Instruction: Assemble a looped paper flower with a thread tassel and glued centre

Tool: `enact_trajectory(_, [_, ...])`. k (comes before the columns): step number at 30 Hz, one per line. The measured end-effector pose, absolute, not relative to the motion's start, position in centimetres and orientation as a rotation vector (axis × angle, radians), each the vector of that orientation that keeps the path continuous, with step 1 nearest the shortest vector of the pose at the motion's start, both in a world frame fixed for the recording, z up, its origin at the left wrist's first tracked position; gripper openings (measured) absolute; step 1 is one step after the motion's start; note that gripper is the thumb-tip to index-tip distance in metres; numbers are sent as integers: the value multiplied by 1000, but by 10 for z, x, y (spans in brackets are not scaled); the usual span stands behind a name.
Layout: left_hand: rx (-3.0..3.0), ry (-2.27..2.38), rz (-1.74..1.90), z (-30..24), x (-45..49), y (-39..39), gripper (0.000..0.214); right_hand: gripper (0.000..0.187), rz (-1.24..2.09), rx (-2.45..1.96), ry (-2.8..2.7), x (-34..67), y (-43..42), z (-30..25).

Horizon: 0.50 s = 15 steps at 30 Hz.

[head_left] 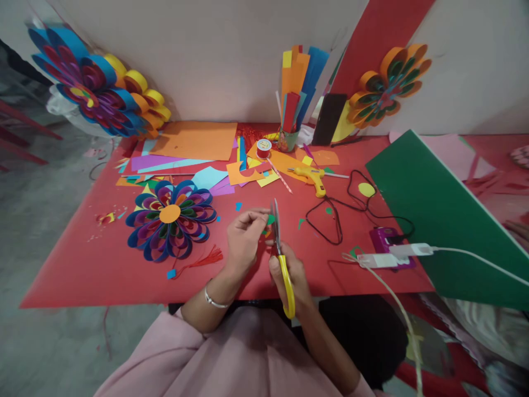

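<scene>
My left hand (244,237) is closed in a pinch on a small piece of green paper (271,219). The fingers of my right hand (294,271) wrap round yellow-handled scissors (286,286), whose blades point away from me, right beside the green piece. Whether the blades touch the paper I cannot tell. To the left of my hands lies a paper flower (188,242) of looped blue, purple and green strips with an orange disc (169,214) in its middle. A red tassel (210,257) and a small blue paper square (171,274) lie just below the flower.
A yellow glue gun (314,179) with a black cord lies beyond my right hand. A purple power block (382,240) holds white plugs. Farther back are paper scraps, a thread spool (263,148) and a cup (287,140) of paper strips. A green board (438,220) covers the right side.
</scene>
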<state>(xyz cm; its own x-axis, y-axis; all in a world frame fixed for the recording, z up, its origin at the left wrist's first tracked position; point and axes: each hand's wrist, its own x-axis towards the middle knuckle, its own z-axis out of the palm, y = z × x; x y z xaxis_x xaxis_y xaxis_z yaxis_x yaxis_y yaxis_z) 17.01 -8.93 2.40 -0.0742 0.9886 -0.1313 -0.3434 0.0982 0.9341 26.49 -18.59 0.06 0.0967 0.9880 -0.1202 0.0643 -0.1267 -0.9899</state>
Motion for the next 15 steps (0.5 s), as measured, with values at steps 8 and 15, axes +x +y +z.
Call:
enact_trajectory(8, [759, 1037, 1345, 23, 168, -88, 20, 51, 1036, -1561, -1168, 283, -181, -1])
enact_trajectory(15, [667, 985, 1246, 20, 165, -84, 38, 53, 311, -2228, -1622, 322, -159, 0])
